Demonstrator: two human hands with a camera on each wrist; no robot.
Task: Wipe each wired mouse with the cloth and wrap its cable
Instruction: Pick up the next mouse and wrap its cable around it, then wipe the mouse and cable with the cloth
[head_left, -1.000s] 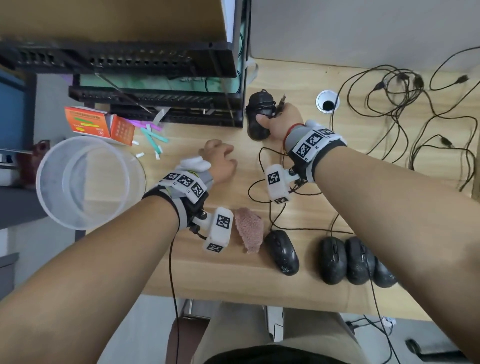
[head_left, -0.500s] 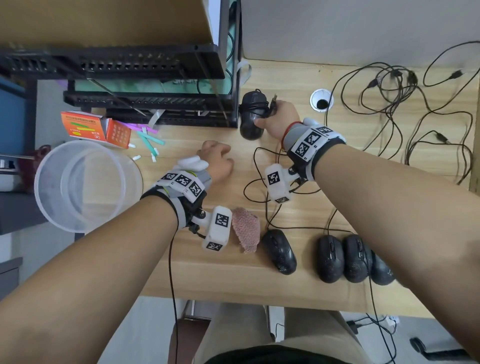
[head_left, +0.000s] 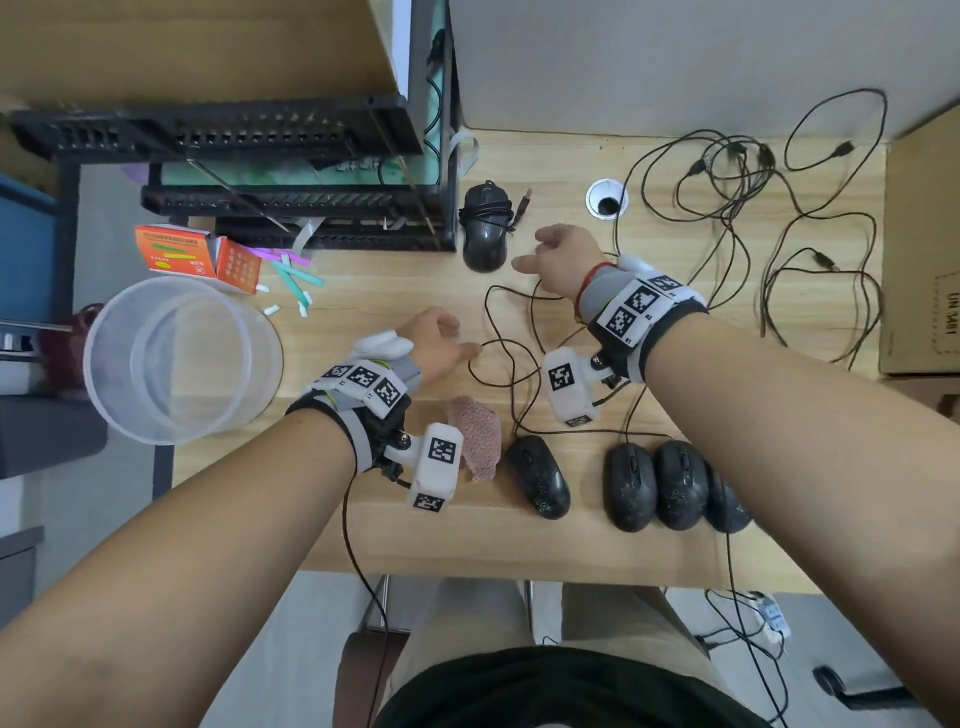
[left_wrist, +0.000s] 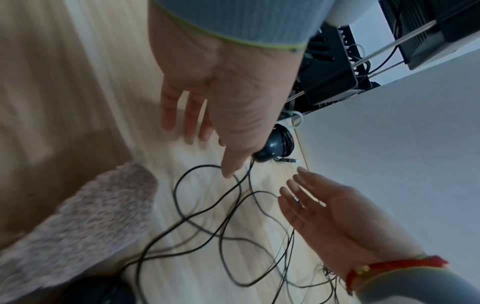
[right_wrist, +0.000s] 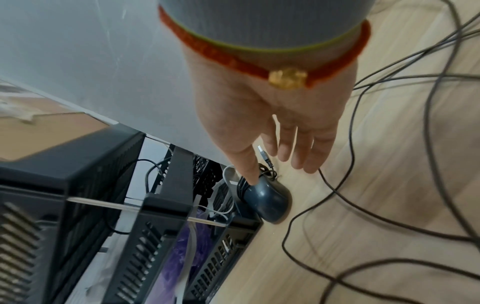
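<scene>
A black mouse with its cable wound round it (head_left: 484, 228) (right_wrist: 267, 198) (left_wrist: 275, 145) lies at the back of the desk beside the black rack. My right hand (head_left: 558, 254) (right_wrist: 283, 148) hovers just right of it, fingers straight, holding nothing. My left hand (head_left: 439, 343) (left_wrist: 207, 123) is open over the desk, its thumb near a loose black cable (head_left: 498, 332) (left_wrist: 207, 205). The pink cloth (head_left: 475, 439) (left_wrist: 78, 216) lies near the front edge. To its right sits one unwrapped mouse (head_left: 537, 475), then three more mice (head_left: 670, 483) side by side.
A black rack (head_left: 291, 197) (right_wrist: 130, 216) fills the back left. A clear plastic tub (head_left: 176, 358) overhangs the desk's left edge, with an orange box (head_left: 195, 254) behind it. Tangled cables (head_left: 769, 228) cover the right side near a cardboard box (head_left: 924, 249). A grommet hole (head_left: 606, 200) lies behind.
My right hand has let go of the wrapped mouse and drawn back to the right. My left hand has opened from a loose fist and shifted right toward the loose cable.
</scene>
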